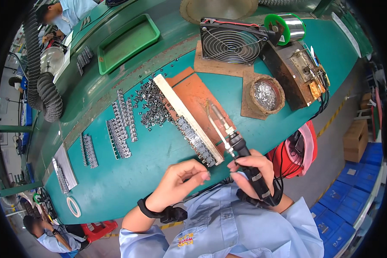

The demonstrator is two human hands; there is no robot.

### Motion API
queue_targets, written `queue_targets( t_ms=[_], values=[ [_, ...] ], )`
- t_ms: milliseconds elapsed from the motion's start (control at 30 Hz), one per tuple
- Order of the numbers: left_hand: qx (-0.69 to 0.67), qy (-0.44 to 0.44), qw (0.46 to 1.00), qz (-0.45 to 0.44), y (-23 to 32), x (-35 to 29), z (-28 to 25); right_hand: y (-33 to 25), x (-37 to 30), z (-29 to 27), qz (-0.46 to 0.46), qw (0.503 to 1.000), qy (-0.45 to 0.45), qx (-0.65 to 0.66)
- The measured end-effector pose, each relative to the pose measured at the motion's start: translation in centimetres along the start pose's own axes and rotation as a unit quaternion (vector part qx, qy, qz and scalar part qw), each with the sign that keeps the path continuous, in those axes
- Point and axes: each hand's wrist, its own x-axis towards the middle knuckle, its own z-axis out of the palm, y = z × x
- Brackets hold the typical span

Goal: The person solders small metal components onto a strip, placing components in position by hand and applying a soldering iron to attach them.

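My right hand [256, 172] is wrapped round the black handle of a soldering iron [241, 148]. A thin feed tube runs beside its metal tip, which points up over a brown board [198, 92]. Below the tip lies a white strip [185, 116] with a row of small metal parts [195, 139] along its left edge. My left hand [180, 180] hovers near the row's lower end, its fingers curled and the fingertips drawn together. Whether anything small sits between them is not visible. A dark band circles my left wrist.
Loose small metal parts [152, 105] are heaped left of the strip, and finished-looking rows [120, 129] lie farther left. Behind stand a fan [232, 43], a solder spool [293, 28], a round bowl [283, 96] of metal bits and a green tray [129, 41]. Other people sit at left.
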Motion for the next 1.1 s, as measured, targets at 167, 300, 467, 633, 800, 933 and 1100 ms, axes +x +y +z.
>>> queue_targets(
  t_ms=[167, 300, 467, 633, 800, 933, 1100],
  values=[
    [-0.047, -0.019, 0.996, -0.068, 0.2, 0.9, -0.6, 2.9, -0.4, -0.7, 0.001, 0.997, 0.050, -0.063],
    [-0.065, -0.017, 0.996, -0.060, 0.1, 0.9, -0.6, 3.3, -0.8, -0.6, 0.022, 0.996, 0.064, -0.052],
    [-0.064, -0.017, 0.996, -0.058, 0.0, 0.9, -0.6, 3.4, -0.8, -0.4, 0.003, 0.995, 0.088, -0.051],
    [-0.059, -0.013, 0.997, -0.051, -0.2, 0.9, -0.4, 3.3, -0.8, -0.4, 0.008, 0.995, 0.085, -0.048],
    [-0.058, -0.011, 0.997, -0.041, -0.4, 0.8, -0.4, 3.3, -0.8, -0.7, 0.003, 0.997, 0.047, -0.062],
    [-0.038, 0.017, 0.998, -0.037, 0.0, 0.9, 0.1, 3.4, -0.8, -0.8, -0.006, 0.997, 0.042, -0.072],
    [-0.037, 0.016, 0.998, -0.037, -0.1, 0.9, 0.2, 3.2, -1.0, -1.1, 0.000, 0.997, 0.035, -0.071]
  ],
)
